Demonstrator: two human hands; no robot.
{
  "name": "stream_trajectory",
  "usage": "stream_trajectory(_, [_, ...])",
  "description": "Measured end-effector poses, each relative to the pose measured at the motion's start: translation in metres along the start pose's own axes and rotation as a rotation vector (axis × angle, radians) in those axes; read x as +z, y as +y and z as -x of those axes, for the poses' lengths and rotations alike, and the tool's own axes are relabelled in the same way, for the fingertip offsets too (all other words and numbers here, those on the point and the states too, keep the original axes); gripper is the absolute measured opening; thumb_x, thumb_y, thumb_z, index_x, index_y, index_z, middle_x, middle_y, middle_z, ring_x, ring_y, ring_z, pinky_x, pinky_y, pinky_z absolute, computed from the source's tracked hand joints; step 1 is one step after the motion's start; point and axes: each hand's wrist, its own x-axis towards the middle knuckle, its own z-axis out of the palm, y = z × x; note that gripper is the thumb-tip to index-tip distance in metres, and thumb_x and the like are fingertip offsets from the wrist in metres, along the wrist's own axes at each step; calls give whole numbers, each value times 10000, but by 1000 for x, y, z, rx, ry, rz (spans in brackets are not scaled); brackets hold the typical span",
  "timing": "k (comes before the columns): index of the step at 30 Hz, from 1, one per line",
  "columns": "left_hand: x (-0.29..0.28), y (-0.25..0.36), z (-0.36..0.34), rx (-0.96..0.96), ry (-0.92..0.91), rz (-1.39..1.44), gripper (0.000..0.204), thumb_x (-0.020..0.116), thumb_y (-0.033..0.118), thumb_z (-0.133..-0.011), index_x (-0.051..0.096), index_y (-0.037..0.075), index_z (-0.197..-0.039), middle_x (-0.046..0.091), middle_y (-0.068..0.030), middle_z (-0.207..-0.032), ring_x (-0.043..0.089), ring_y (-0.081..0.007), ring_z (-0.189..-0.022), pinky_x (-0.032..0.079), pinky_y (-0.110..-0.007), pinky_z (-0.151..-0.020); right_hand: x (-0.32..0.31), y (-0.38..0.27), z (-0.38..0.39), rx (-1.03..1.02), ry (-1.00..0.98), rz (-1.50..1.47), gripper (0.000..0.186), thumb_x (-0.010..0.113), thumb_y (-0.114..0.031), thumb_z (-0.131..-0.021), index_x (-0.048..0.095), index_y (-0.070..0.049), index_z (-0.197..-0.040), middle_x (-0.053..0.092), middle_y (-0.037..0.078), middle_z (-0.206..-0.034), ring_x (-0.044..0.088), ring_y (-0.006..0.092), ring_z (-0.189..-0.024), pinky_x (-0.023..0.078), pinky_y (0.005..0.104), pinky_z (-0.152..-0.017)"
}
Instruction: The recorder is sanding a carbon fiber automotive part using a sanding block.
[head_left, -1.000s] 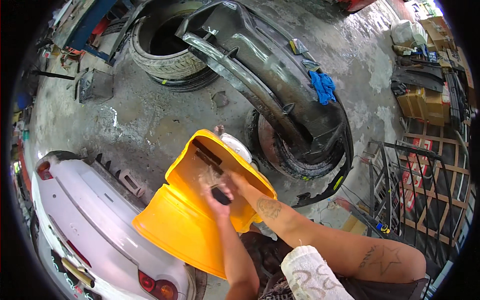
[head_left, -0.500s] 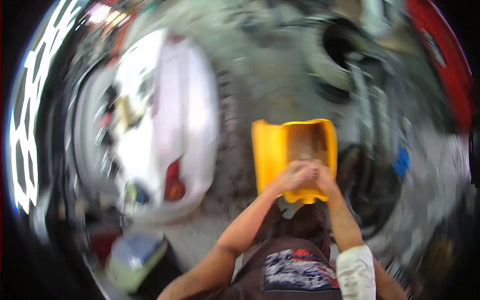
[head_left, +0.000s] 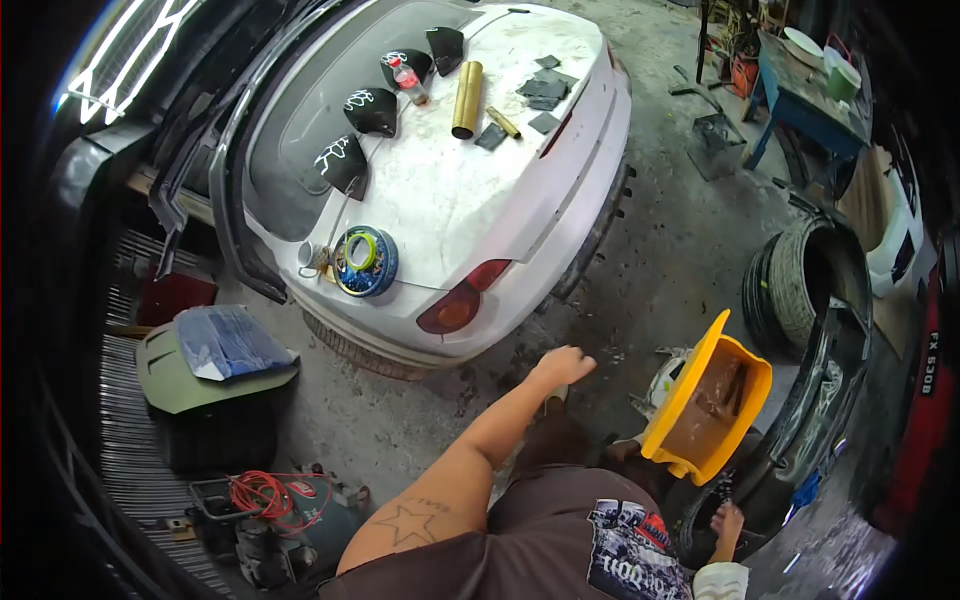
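Note:
My left hand [head_left: 566, 365] hangs in the air between the white car's rear corner and a yellow tub. Its fingers are curled in and I see nothing in them. My right hand [head_left: 728, 522] is low on the right, below the tub and beside a dark bumper, fingers loosely curled, with nothing visible in it. The yellow tub [head_left: 684, 394] has brown, murky water in it and stands apart from both hands. A white object beside it is partly hidden. My right wrist wears a white cuff [head_left: 720, 581].
The white car [head_left: 440, 215] carries black mirror covers [head_left: 371, 111], a bottle [head_left: 407, 80], a gold tube [head_left: 467, 100], sanding sheets [head_left: 548, 88] and tape rolls [head_left: 366, 262]. Tyres [head_left: 800, 285] and a bumper [head_left: 835, 385] stand right. A compressor [head_left: 325, 525] with red hose sits lower left.
Both hands were together over the tub; now they are apart and away from it. My view has turned, so the tub appears further right and the car nearer the middle.

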Motion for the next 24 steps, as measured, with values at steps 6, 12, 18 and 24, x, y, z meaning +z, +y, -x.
stream_trajectory(6, [-11, -105, 88, -374, -50, 314, 655, 474, 529, -964, 736, -65, -1048, 682, -338, -1104, 647, -475, -1116, 502, -523, -987, 40, 33, 91, 299, 153, 110, 305, 687, -299, -967, 669, -19, -1088, 689, 79, -821, 667, 189, -594, 557, 364, -491])
stream_trajectory(12, [9, -203, 90, -446, -236, 243, 747, 461, 586, -965, 716, -97, -1123, 651, -345, -1216, 608, -436, -1238, 470, -506, -1064, 96, 40, 121, 284, 104, 115, 292, 698, -300, -965, 641, -52, -1109, 673, 76, -865, 659, 212, -631, 569, 394, -540])
stream_trajectory(18, [-4, -196, 23, -323, -276, 182, 711, 450, 559, -988, 677, -63, -1249, 618, -336, -1304, 562, -428, -1308, 430, -492, -1120, 111, 31, 115, 271, 66, 114, 289, 709, -301, -964, 613, -84, -1130, 657, 73, -908, 650, 236, -668, 582, 423, -588])
stream_trajectory(24, [-117, -72, -59, -18, 222, 395, 750, 615, 717, -893, 679, -30, -877, 700, -304, -876, 676, -499, -901, 516, -514, -782, 105, 24, 80, 226, 176, 25, 308, 691, -299, -974, 672, -13, -1088, 735, 102, -885, 720, 219, -678, 571, 365, -545])
